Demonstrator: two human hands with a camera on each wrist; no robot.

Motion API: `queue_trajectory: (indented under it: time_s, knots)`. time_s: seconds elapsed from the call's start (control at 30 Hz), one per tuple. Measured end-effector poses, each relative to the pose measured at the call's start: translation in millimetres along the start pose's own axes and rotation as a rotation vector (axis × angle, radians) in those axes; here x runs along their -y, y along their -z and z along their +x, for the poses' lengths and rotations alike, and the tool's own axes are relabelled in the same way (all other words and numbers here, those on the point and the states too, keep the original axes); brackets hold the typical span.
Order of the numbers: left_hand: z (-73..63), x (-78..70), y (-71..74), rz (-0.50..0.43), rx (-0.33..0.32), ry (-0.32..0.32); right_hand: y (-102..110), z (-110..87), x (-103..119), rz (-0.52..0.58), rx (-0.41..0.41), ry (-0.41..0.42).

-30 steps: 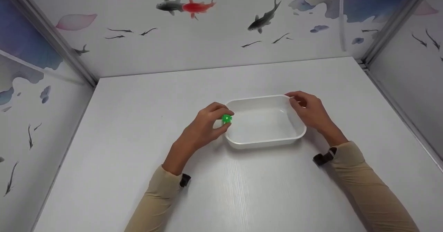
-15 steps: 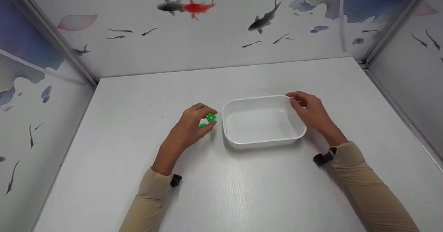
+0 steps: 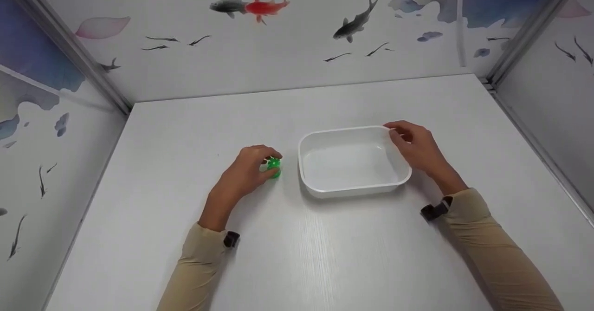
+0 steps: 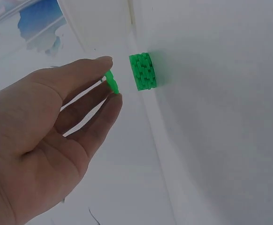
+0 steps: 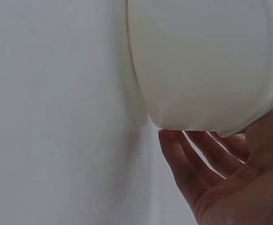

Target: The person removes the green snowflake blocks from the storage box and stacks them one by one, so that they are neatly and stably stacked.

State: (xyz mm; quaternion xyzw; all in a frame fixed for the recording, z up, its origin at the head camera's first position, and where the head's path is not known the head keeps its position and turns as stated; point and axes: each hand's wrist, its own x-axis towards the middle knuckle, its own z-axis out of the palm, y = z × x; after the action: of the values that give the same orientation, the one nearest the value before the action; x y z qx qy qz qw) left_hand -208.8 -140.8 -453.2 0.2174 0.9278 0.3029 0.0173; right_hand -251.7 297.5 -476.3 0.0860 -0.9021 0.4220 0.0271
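Observation:
My left hand [image 3: 243, 171] pinches a green notched plastic disc [image 3: 274, 162] between thumb and fingertips. In the left wrist view that disc [image 4: 111, 82] appears thin and nearly edge-on. Below the fingers, a stack of green notched discs [image 4: 142, 71] stands on the table, a small gap away from the held one. From the head it is partly covered by my thumb. To the right sits a white rectangular basin [image 3: 355, 192] with rounded corners. At its far right corner my right hand [image 3: 414, 147] holds the rim, its fingers [image 5: 181, 161] against the outer wall.
The white table [image 3: 195, 125] ends at a printed back wall [image 3: 297, 55] with fish drawings. Side panels and metal posts flank it. Nothing shows inside the basin. Black wrist cameras sit at both cuffs.
My left hand has moved left from the basin's left rim, then lowered slightly over the stack, still pinching the green disc. The right hand and basin have stayed put.

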Motion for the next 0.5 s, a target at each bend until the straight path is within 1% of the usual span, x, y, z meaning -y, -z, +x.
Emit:
queue_trajectory:
  time_s: [0.2,0.5]
  knots:
    - [-0.4,1.9,2.0,0.027,0.043,-0.010,1.4,-1.3,4.1,0.015,0.006,-0.006]
    - [-0.5,3.3,0.7,0.055,0.073,-0.010,1.8,-1.7,4.7,-0.003,0.016,-0.017]
